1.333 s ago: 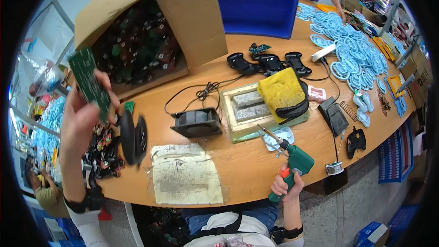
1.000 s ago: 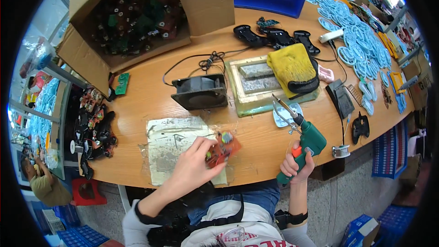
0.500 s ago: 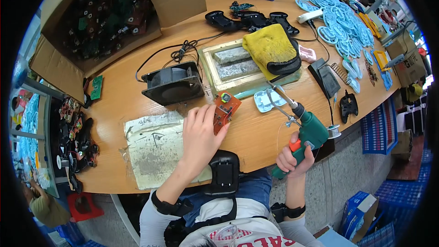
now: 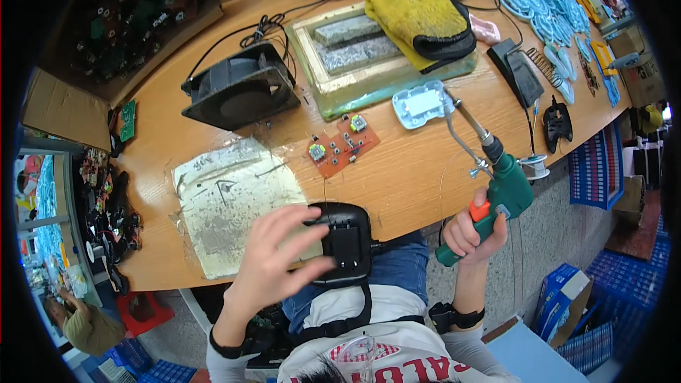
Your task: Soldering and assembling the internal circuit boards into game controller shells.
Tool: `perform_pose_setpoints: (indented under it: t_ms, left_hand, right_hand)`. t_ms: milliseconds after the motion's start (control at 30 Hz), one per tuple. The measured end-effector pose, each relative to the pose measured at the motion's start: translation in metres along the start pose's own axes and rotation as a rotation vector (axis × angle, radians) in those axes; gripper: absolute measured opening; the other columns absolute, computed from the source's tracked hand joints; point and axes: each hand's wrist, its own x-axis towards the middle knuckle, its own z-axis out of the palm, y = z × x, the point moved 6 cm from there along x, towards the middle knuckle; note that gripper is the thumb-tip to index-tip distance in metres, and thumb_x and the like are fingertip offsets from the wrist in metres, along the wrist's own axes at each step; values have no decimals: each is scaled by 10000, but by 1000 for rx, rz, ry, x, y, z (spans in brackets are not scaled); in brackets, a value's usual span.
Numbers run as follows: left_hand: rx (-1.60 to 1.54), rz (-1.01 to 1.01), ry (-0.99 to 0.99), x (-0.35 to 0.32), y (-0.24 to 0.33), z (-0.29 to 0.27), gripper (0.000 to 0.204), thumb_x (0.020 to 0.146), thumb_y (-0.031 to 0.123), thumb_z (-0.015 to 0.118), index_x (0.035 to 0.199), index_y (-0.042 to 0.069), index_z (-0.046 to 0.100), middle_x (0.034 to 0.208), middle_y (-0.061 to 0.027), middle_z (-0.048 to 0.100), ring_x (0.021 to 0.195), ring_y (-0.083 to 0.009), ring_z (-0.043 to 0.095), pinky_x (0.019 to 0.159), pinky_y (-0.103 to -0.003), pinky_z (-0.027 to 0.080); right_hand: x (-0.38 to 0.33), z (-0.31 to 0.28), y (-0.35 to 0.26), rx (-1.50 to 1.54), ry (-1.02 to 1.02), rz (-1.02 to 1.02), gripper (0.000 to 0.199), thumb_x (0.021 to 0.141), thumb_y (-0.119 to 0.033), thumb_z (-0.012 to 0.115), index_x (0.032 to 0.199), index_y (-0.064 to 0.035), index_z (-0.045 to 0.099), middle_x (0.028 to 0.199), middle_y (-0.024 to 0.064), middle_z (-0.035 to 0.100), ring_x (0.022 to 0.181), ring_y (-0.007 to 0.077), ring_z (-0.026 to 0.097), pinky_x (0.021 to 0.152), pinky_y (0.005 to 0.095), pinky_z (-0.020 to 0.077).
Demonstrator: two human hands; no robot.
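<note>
My right hand [image 4: 474,235] grips a green soldering gun [image 4: 513,186] with a red trigger, a finger by the trigger. Its metal tip points up and left, close to a pale blue plastic shell [image 4: 423,104] on the table. My left hand [image 4: 278,255] is empty, with fingers spread and slightly blurred, over the table's near edge beside a black device [image 4: 347,245] worn at my front. An orange-red circuit board [image 4: 343,147] with small green-and-white parts and black buttons lies on the wood, apart from both hands. A stained pale sheet [image 4: 237,206] lies left of it.
Behind the board stand a black fan [image 4: 241,92] and a framed tray [image 4: 319,92] with metal bars, a yellow glove [image 4: 418,18] over it. A box of circuit boards [image 4: 135,14] fills the far left. At right are a soldering stand [image 4: 516,71] and solder spool [image 4: 534,167].
My left hand has let go of the circuit board, which now lies flat, and has drawn back toward me. The soldering gun has moved slightly right and down. The view has shifted.
</note>
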Motion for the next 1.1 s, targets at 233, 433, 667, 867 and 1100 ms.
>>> perform_pose_setpoints:
  t_ms: [233, 433, 667, 867, 1100]
  left_hand:
    - [111, 145, -190, -42, 3, 33, 382, 617, 251, 754, 942, 105, 615, 1154, -82, 544, 1082, -268, 506, 855, -386, 401]
    - [97, 216, -138, -17, 2, 31, 287, 665, 206, 717, 896, 78, 604, 1157, -81, 549, 1082, -250, 515, 834, -348, 416]
    - [144, 174, 49, 21, -6, 6, 298, 649, 18, 609, 941, 69, 634, 1039, -63, 584, 931, -245, 541, 761, -351, 417]
    - [204, 344, -31, 93, -26, 17, 332, 606, -15, 634, 923, 80, 656, 1010, -58, 586, 899, -259, 540, 776, -352, 431]
    - [-69, 396, -127, 112, -28, 31, 203, 692, -35, 632, 873, 50, 668, 990, -68, 615, 864, -213, 579, 743, -320, 480]
  right_hand:
    - [10, 3, 10, -20, -36, 40, 440, 874, -398, 511, 1124, -59, 385, 522, -9, 385, 367, 76, 366, 373, 232, 345]
    - [15, 1, 13, -32, -49, 39, 451, 872, -401, 509, 1137, -60, 376, 528, -8, 392, 366, 73, 368, 381, 232, 353]
    - [10, -4, 4, -58, -22, -22, 459, 874, -414, 501, 1139, -61, 376, 520, -12, 391, 364, 71, 371, 363, 226, 346]
    - [10, -12, 1, -67, -19, -15, 465, 877, -418, 497, 1146, -59, 373, 519, -11, 390, 367, 71, 375, 362, 224, 347]
    - [6, -15, -5, -52, -24, -52, 446, 891, -406, 475, 1149, -58, 366, 526, -6, 395, 368, 73, 375, 363, 224, 347]
